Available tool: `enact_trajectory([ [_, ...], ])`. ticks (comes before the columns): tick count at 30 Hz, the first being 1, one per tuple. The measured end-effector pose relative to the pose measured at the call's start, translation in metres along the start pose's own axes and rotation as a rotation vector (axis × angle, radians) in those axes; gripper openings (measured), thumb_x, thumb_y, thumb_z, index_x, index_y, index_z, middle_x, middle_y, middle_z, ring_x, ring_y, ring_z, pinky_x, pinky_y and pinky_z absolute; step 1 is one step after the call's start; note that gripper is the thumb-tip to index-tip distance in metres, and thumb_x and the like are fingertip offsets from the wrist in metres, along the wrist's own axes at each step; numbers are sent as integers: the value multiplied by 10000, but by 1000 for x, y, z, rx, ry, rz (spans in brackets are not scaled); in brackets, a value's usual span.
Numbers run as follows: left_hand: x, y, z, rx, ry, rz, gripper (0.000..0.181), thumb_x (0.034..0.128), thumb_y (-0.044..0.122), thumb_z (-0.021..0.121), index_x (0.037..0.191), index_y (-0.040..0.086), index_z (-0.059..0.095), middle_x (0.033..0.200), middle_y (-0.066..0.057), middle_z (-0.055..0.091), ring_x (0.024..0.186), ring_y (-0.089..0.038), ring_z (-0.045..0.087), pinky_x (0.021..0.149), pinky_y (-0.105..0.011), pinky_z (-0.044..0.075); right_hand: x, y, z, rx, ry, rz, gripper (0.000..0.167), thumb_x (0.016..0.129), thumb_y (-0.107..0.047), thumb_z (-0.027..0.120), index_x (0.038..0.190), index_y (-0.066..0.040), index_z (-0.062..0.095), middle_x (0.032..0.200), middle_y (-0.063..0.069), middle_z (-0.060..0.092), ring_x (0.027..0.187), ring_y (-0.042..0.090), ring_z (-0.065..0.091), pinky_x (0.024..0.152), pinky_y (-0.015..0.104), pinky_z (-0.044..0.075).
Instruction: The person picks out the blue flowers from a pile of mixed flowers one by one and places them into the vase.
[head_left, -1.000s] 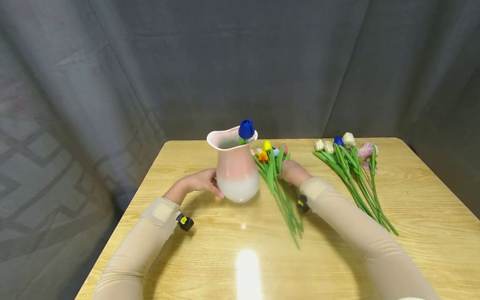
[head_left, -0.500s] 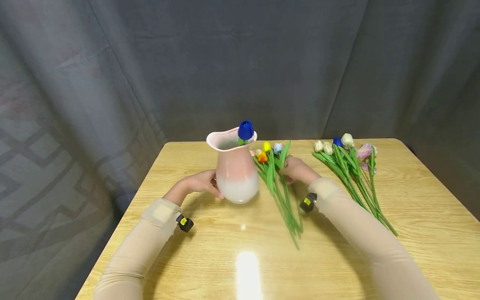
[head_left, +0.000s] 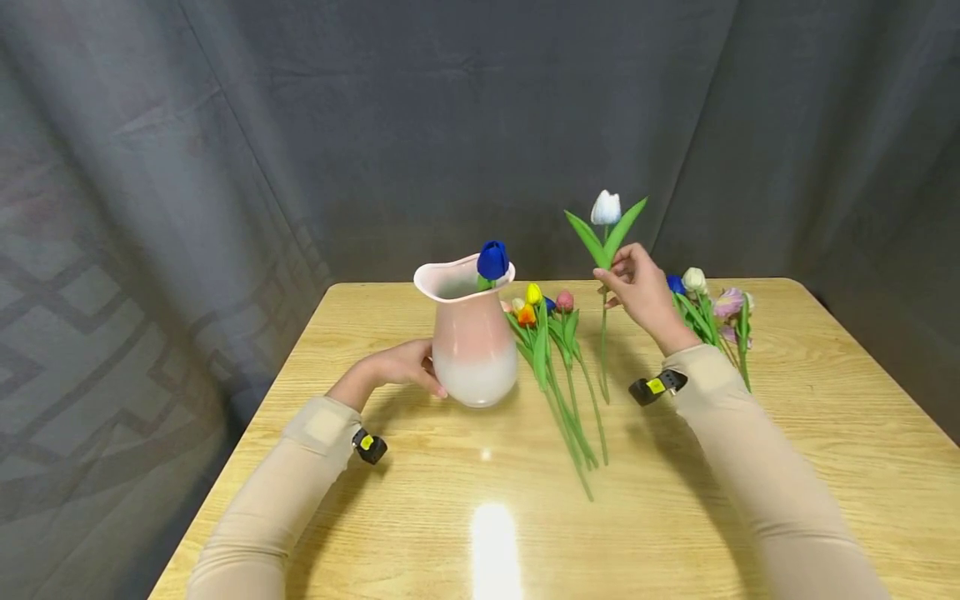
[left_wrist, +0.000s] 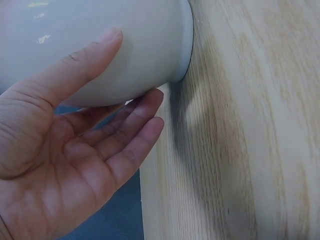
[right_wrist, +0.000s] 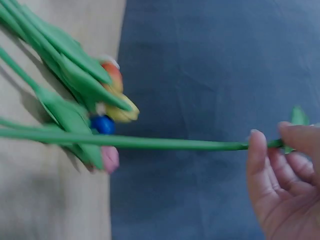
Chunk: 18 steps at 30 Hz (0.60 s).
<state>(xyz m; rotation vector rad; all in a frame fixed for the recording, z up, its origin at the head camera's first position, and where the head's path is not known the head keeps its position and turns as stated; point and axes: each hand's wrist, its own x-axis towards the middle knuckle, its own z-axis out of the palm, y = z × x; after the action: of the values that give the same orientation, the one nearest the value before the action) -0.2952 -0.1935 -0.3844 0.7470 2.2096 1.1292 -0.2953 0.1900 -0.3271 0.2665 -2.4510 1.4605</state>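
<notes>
A pink-and-white vase (head_left: pixel 476 350) with a flared rim stands upright on the table, a blue tulip (head_left: pixel 492 260) rising out of its mouth. My left hand (head_left: pixel 408 365) holds the vase low on its left side; in the left wrist view the thumb lies along the wall and the fingers (left_wrist: pixel 142 107) curve by its underside. Above the table, my right hand (head_left: pixel 637 287) pinches the stem of a white tulip (head_left: pixel 606 208) just under its leaves. The bloom points up and the stem (right_wrist: pixel 175 144) hangs down, its bloom outside the right wrist view.
Between vase and right hand lies a bunch of tulips with yellow (head_left: pixel 533 293), orange (head_left: pixel 527 314), blue and pink (head_left: pixel 565 301) blooms. Another bunch, with white (head_left: pixel 694 280), blue and purple (head_left: pixel 730 302) flowers, lies farther right, partly behind the right arm. A grey curtain (head_left: pixel 465 142) hangs behind the table.
My right hand has drawn the white tulip out of the middle bunch and lifted it up and to the right. The left hand and the vase have stayed in place.
</notes>
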Motion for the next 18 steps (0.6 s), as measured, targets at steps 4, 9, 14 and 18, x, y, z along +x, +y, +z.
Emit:
enact_trajectory([
  [4, 1, 1, 1, -8, -3, 2, 753, 757, 44, 789, 1390, -22, 388, 1275, -190, 558, 1042, -246, 626, 898, -355, 535, 0, 1, -27, -61, 162, -45, 389, 944, -337, 599, 1147, -39, 451, 966, 46, 565, 682, 29, 619, 548, 207, 551],
  [9, 1, 2, 1, -8, -8, 6, 746, 761, 51, 790, 1385, -30, 390, 1270, -192, 557, 1037, -240, 626, 877, -349, 543, -4, 10, -61, -223, 238, 14, 454, 964, -379, 540, 1206, -8, 437, 1017, 106, 564, 634, -82, 546, 516, 130, 502],
  [14, 1, 1, 0, 0, -5, 1, 729, 755, 51, 794, 1371, -20, 411, 1252, -175, 571, 1021, -225, 627, 877, -343, 540, -11, 27, -81, -351, 202, 132, 435, 980, -321, 528, 1201, 39, 425, 1025, 170, 524, 586, -37, 514, 499, 154, 467],
  [18, 1, 1, 0, 3, -3, 6, 713, 752, 50, 794, 1356, -29, 424, 1236, -174, 581, 1017, -221, 628, 878, -346, 539, -13, 43, -91, -398, 133, 238, 375, 982, -254, 536, 1143, 63, 416, 987, 216, 510, 591, 151, 610, 533, 260, 479],
])
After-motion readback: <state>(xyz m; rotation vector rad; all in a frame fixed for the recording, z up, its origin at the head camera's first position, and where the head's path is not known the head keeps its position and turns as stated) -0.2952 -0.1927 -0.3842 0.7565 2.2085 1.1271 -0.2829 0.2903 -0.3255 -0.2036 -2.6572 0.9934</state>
